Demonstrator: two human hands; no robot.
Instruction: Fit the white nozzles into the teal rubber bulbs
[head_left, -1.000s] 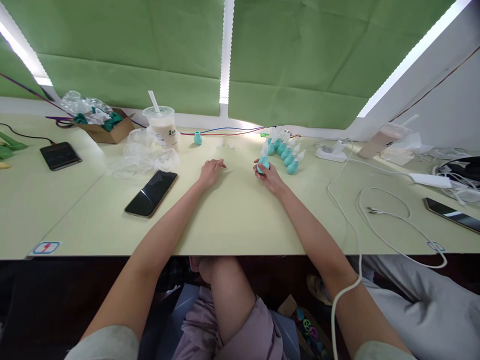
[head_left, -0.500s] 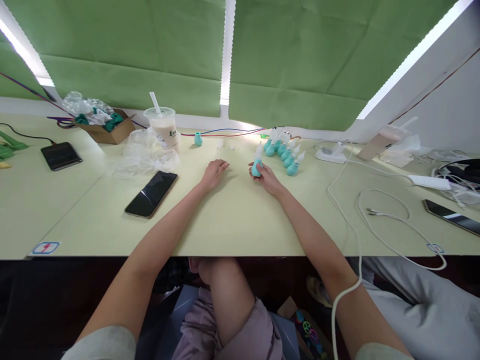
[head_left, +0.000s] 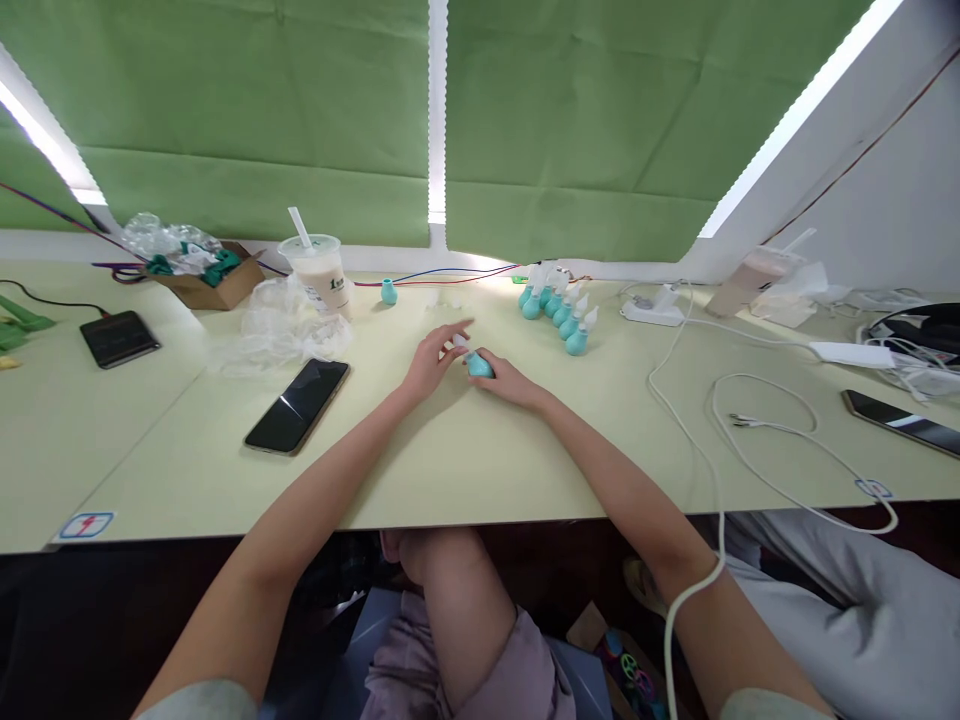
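My right hand [head_left: 511, 380] is closed around a turquoise nasal aspirator [head_left: 480, 366], whose round bulb is tilted with its tip to the left. The thumb and fingers of my left hand [head_left: 429, 362] pinch the pale, translucent nozzle [head_left: 460, 342], with the index finger stretched out above. Whether the nozzle is fully seated in the bulb is too small to tell. Several more aspirators with nozzles [head_left: 576, 340] stand grouped to the right, beyond my right hand. One turquoise bulb without a nozzle [head_left: 388, 292] stands at the back left, and a few small clear pieces [head_left: 442, 300] lie near it.
On the left lie a phone [head_left: 297, 406], a crumpled plastic bag [head_left: 274, 325], a drink cup [head_left: 319, 275] and a cardboard box [head_left: 214, 290]. To the right are a white cable [head_left: 675, 400], a power strip [head_left: 652, 312] and another phone [head_left: 904, 422]. A person's leg shows at lower right.
My right hand has brought the aspirator left and tipped it from upright towards my left hand. My left hand has lifted off the table and now pinches the nozzle.
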